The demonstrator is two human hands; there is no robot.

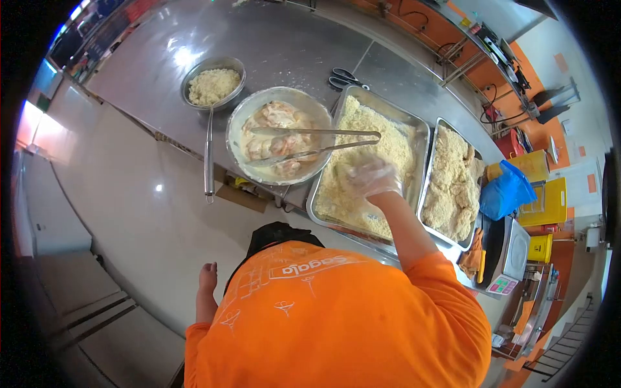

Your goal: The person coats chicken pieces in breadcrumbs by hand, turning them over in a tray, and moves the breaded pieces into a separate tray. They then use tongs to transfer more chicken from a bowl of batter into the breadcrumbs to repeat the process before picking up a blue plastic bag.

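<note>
- One gloved hand, the right hand [374,174], reaches into the crumbs [369,126] in the wide tray [352,229]; it is blurred, and I cannot tell how its fingers are set or whether they grip a piece.
- The left hand [207,276] hangs beside the orange shirt [343,317], off the near edge of the surface [291,52]; nothing shows in it, and I cannot tell how far its fingers are open.
- The crumbs, pale yellow, spread across the wide tray, which sits at the near edge of the surface.
- Tongs [352,132] lie across the bowl [233,132], their bend over the wide tray.
- The bowl, by the near edge and left of the wide tray, holds pieces [281,115] in pale batter.
- Scissors [346,80] lie just beyond the wide tray's far left corner.
- A narrower tray [428,171] of crumb-coated pieces [446,184] lies right of the wide one.
- Left of the bowl, a pan [240,70] holds more crumbs, its handle [209,158] out past the near edge.
- A blue bag [508,191] and a scale [515,249] are toward the right end.
</note>
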